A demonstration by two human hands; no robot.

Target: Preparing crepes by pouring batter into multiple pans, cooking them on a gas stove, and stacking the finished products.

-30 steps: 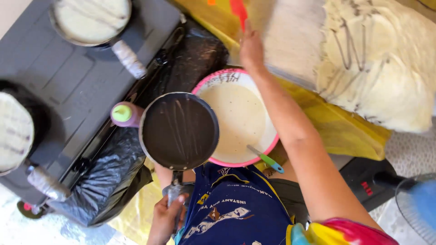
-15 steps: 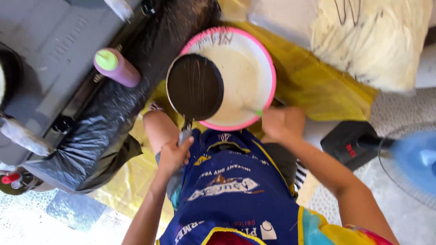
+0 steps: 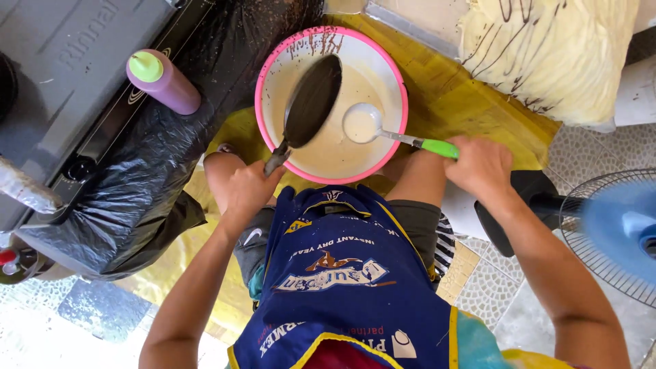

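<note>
My left hand (image 3: 247, 190) grips the handle of a small dark frying pan (image 3: 313, 101), tilted on edge over a pink-rimmed bowl (image 3: 265, 82) of pale batter. My right hand (image 3: 482, 164) holds the green handle of a ladle (image 3: 393, 134). The ladle's round cup, full of batter, is raised above the bowl just right of the pan. A blue apron covers my lap below the bowl.
A purple squeeze bottle (image 3: 164, 82) with a green cap stands left of the bowl, on black plastic sheeting (image 3: 137, 198) beside a grey gas stove (image 3: 61, 61). A stack of thin pale crepes (image 3: 560, 55) lies at the upper right. An electric fan (image 3: 608, 232) stands at the right.
My right hand came back from the crepe stack and took hold of the ladle, lifting batter. The pan tilted from flat onto its edge over the bowl.
</note>
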